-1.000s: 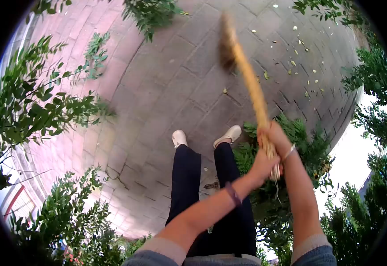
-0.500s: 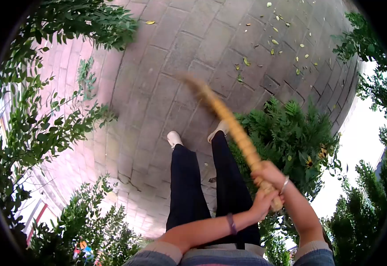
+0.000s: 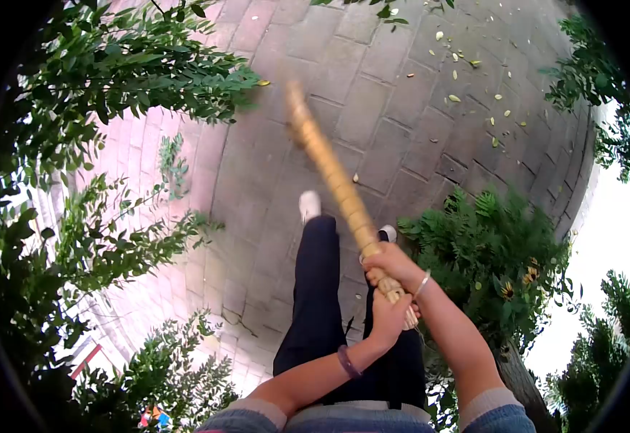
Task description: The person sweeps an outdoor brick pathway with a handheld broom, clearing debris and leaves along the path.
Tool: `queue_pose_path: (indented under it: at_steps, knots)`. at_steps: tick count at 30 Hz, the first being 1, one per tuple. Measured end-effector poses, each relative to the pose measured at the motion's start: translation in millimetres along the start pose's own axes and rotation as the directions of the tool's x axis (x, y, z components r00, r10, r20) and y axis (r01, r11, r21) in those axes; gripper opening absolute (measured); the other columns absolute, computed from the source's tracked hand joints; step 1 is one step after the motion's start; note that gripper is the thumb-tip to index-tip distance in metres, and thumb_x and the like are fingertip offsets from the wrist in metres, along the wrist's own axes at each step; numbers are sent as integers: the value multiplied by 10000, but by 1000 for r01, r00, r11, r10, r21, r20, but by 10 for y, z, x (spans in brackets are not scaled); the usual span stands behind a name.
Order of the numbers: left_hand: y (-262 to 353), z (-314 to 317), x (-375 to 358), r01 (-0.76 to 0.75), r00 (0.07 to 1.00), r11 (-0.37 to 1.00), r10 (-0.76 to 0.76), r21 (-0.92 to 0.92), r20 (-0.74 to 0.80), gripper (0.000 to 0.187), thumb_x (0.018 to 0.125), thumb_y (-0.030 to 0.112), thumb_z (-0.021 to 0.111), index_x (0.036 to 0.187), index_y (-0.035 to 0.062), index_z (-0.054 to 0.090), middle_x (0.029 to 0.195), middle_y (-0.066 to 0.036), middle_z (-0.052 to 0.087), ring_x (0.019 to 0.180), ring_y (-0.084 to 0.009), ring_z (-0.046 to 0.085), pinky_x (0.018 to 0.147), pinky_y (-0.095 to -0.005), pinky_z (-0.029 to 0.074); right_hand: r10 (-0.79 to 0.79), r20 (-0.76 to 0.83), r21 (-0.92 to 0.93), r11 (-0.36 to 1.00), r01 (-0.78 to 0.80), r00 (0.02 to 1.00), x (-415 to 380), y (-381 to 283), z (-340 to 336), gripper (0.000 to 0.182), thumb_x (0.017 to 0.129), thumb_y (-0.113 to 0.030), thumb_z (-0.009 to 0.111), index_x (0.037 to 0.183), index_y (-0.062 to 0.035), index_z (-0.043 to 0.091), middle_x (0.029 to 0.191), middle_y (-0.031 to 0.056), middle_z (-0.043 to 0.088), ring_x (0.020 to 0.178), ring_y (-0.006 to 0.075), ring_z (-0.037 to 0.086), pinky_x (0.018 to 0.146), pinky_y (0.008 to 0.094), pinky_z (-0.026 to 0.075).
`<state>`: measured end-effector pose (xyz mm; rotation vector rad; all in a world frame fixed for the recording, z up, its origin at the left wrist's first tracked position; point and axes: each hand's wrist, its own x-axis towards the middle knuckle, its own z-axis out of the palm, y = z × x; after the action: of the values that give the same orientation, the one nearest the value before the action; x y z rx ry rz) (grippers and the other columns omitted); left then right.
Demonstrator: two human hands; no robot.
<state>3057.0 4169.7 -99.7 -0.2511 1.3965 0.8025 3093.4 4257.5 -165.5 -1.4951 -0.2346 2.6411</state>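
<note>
A long yellowish-brown broom handle or stick (image 3: pixel 336 180), banded along its length, slants up and to the left over the paving, its far end blurred. My left hand (image 3: pixel 392 317) is wrapped round its near end, with a dark bracelet on that wrist. Just above it on the stick, my right hand (image 3: pixel 394 265) is closed too, with a light bangle on the wrist. The palm sides and some fingers of both hands are hidden.
Brick paving (image 3: pixel 271 144) with scattered yellow leaves lies ahead. Leafy branches (image 3: pixel 149 79) reach in from the left. A bushy green plant (image 3: pixel 481 245) with yellow flowers stands at the right, near a trunk (image 3: pixel 520 382). A white shoe (image 3: pixel 309 206) is forward.
Both hands have moved left with the stick, whose far end now points further up. The left shoe is further forward, and the surroundings have shifted in view.
</note>
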Motion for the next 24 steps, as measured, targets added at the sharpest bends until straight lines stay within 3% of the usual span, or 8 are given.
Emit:
queue_pose_path:
  at_steps: [4, 7, 8, 11, 14, 16, 20, 24]
  knots:
    - [554, -187, 445, -22, 999, 992, 26, -127, 26, 190, 815, 23, 491, 994, 28, 426, 755, -77, 545, 587, -166, 585, 503, -286, 512, 103, 114, -127, 988, -89, 988, 797, -192, 245, 166, 727, -99, 635, 785, 34, 553, 609, 83, 574, 483, 158, 565, 439, 274, 465]
    - [1330, -89, 973, 24, 982, 999, -19, -28, 190, 184, 802, 13, 500, 975, 18, 436, 749, -71, 551, 580, -167, 586, 502, -282, 512, -86, -4, -117, 990, 85, 996, 1214, -923, 191, 163, 719, -106, 634, 744, 42, 569, 595, 103, 580, 466, 181, 563, 418, 292, 465]
    - [1630, -20, 1116, 20, 975, 997, -35, 72, 221, 199, 793, 4, 502, 979, 20, 433, 746, -71, 545, 568, -166, 578, 493, -281, 504, -112, -82, 44, 992, 115, 990, 1273, -1200, 226, 133, 726, -83, 613, 735, 35, 552, 581, 91, 562, 459, 174, 549, 397, 295, 444]
    - [2406, -49, 1351, -6, 957, 967, -68, 254, 281, 245, 765, -23, 505, 990, 22, 417, 735, -68, 523, 530, -163, 550, 463, -278, 478, -351, -280, 109, 913, 393, 894, 1365, -1859, 499, 103, 730, -58, 596, 743, 24, 536, 572, 77, 542, 448, 169, 531, 392, 299, 429]
    - [2752, -127, 1254, -44, 931, 912, -111, 409, 348, 290, 731, -28, 516, 994, 31, 409, 729, -64, 508, 521, -157, 537, 459, -277, 468, -428, -397, 275, 789, 550, 812, 1128, -2006, 810, 90, 731, -41, 597, 758, 15, 532, 580, 70, 539, 456, 162, 529, 399, 295, 427]
    - [2755, -153, 1010, -38, 919, 864, -167, 502, 357, 308, 715, -25, 522, 995, 33, 408, 731, -62, 510, 525, -157, 539, 462, -279, 468, -391, -428, 220, 829, 514, 815, 896, -1853, 917, 115, 743, -39, 604, 797, 6, 512, 597, 63, 539, 470, 153, 533, 414, 283, 438]
    - [2692, -444, 387, 46, 895, 667, -358, 744, 266, 338, 701, -9, 536, 1008, 33, 401, 738, -65, 515, 531, -165, 554, 465, -283, 472, -233, -497, 485, 724, 490, 836, 505, -1124, 1310, 165, 760, -29, 604, 845, -20, 463, 609, 57, 528, 474, 146, 534, 419, 279, 457]
    - [2982, -729, 156, 336, 736, 263, -673, 904, -78, 367, 700, 14, 561, 1026, 19, 394, 737, -78, 523, 521, -163, 560, 463, -288, 484, 60, -518, 812, 347, 469, 853, 406, -536, 1866, 100, 769, -57, 572, 816, -32, 487, 618, 60, 519, 498, 156, 537, 452, 287, 474]
